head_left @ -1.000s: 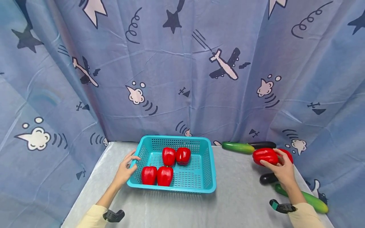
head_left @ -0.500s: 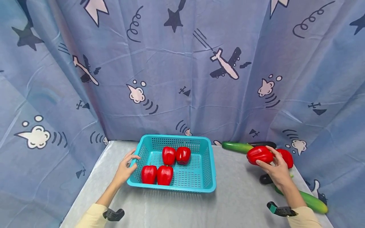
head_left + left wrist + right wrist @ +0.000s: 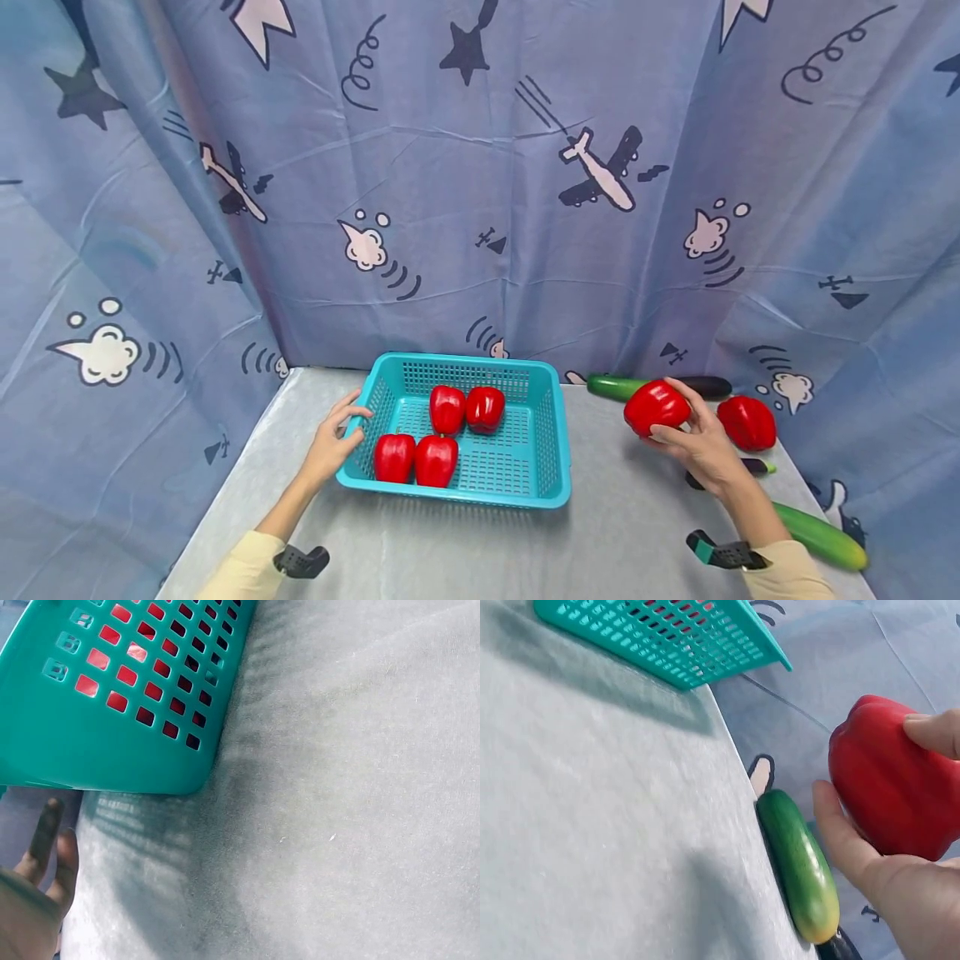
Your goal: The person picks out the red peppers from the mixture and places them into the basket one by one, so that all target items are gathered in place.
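A red bell pepper point(image 3: 657, 407) is held in the air by my right hand point(image 3: 701, 446), right of the basket. In the right wrist view, thumb and fingers wrap the bell pepper point(image 3: 892, 780) from opposite sides. My left hand point(image 3: 330, 442) is at the left end of the turquoise basket point(image 3: 491, 498), its fingertips overlapping the rim in the head view. Two loosely extended fingers point(image 3: 64, 874) show close to the basket's edge in the left wrist view. Inside the basket lie several red bell peppers point(image 3: 447, 410), in a back pair and a front pair.
Another red bell pepper point(image 3: 747, 422) lies at the table's right edge. Around it are a cucumber point(image 3: 611, 386) and dark eggplant point(image 3: 708, 387) at the back, a second eggplant point(image 3: 752, 467), and a cucumber point(image 3: 821, 535) at front right. A patterned curtain point(image 3: 465, 208) encloses the table point(image 3: 450, 554).
My right hand has moved left with the bell pepper, away from the vegetables at the right edge, uncovering the bell pepper there. My left hand stays at the basket.
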Demonstrator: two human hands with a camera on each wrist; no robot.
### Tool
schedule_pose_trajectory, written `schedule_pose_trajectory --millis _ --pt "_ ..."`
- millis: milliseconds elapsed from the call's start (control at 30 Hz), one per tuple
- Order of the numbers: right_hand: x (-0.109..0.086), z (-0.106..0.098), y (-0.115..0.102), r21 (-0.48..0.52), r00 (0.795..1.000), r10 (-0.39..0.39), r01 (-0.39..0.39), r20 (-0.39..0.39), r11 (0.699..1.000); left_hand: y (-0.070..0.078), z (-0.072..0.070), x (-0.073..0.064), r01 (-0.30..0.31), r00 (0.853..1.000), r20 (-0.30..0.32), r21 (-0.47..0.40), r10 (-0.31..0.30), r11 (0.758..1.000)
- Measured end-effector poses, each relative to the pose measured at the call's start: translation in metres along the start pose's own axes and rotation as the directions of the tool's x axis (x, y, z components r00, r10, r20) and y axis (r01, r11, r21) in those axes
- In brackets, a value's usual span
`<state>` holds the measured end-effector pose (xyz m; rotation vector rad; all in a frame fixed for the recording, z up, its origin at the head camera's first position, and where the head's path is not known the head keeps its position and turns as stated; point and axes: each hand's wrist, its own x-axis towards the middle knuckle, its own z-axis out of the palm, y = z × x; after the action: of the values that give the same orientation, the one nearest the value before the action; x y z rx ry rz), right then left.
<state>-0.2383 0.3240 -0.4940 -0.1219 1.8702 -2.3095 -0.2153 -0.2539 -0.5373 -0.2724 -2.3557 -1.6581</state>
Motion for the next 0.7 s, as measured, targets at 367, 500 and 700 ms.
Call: schedule_pose_trajectory --millis 367,500,700 --pt "0.006 0.021 0.001 -0.035 0.999 -0.001 0.003 0.036 0.999 -0.018 -0.001 0.004 0.008 1.000 0.013 -0.002 -0.008 1.000" --pt "0.008 0.030 0.002 -0.055 1.000 0.007 -0.007 0.004 0.998 -0.018 -0.002 0.005 0.013 1.000 0.016 -0.001 -0.013 1.000" --pt "0.013 0.049 0.005 -0.107 0.997 -0.011 0.003 -0.071 0.994 -0.014 0.000 0.003 0.008 1.000 0.004 0.013 -0.008 1.000"
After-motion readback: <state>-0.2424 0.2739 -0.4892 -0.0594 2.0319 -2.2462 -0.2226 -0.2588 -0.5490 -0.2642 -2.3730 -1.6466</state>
